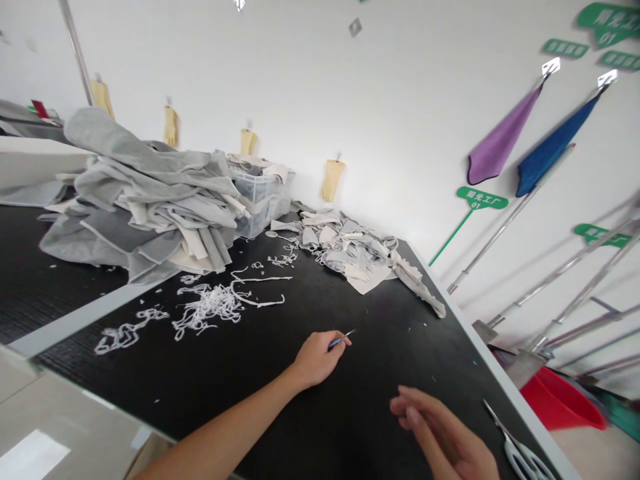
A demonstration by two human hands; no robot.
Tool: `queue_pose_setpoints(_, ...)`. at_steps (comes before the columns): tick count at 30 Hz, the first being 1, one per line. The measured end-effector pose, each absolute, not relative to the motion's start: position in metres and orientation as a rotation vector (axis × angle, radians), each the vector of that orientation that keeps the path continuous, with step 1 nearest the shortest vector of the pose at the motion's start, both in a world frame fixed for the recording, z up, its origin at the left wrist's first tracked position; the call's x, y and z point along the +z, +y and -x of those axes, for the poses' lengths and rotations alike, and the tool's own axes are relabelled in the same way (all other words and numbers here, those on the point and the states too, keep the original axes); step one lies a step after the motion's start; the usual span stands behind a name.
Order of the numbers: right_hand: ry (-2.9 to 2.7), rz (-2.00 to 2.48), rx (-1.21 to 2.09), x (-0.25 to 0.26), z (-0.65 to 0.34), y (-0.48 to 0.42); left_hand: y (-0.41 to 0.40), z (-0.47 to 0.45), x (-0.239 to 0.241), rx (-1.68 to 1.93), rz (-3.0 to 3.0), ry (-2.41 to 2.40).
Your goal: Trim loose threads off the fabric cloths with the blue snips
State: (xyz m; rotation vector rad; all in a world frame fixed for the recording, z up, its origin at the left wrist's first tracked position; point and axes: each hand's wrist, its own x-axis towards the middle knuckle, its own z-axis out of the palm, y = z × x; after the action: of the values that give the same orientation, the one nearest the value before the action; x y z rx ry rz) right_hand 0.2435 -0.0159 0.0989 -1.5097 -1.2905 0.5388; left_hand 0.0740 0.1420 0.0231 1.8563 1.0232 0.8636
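Bench: black worktable [310, 427], filling the centre and lower frame.

Left hand [317, 360], centre frame: closed round a small blue-handled pointed tool [341, 341], pinched between thumb and fingers with the tip pointing right and slightly up. The hand rests on the table. No cloth lies under it.

Right hand [445, 433], lower right: fingers extended and loose, grasping nothing, apparently just above the table; contact cannot be confirmed. Scissors [520, 452] lie just beside it at the lower right edge, untouched.

Surroundings: white trimmings [210, 303] are scattered left of centre. A heap of grey fabric [145, 200] sits upper left against a clear plastic bin [260, 193]. A pile of cut fabric pieces [355, 250] lies above centre, well apart from both hands.

Assessment: the tool is in hand but no workpiece is, so this appears to be a pause between pieces. Further work would call for a piece brought within reach of the free hand and laid flat, with the point kept clear of the fingers.
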Motion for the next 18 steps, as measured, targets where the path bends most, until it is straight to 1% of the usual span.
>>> queue_pose_setpoints(4,-1.529,1.614,0.3,0.094,-0.278,0.053,0.143,-0.074,0.021,0.848,-1.843,1.018)
queue_pose_setpoints(8,-1.656,1.737,0.079,0.067,-0.303,0.127,0.145,-0.075,0.021,0.843,-1.83,1.023)
queue_pose_setpoints(12,-1.787,1.965,-0.117,0.045,-0.317,0.191,0.146,-0.076,0.021,0.844,-1.821,1.031)
queue_pose_setpoints(14,-1.841,2.045,-0.173,0.038,-0.32,0.219,0.147,-0.076,0.021,0.842,-1.818,1.039)
queue_pose_setpoints(18,-1.903,2.095,-0.182,0.026,-0.323,0.264,0.148,-0.077,0.021,0.842,-1.816,1.048)
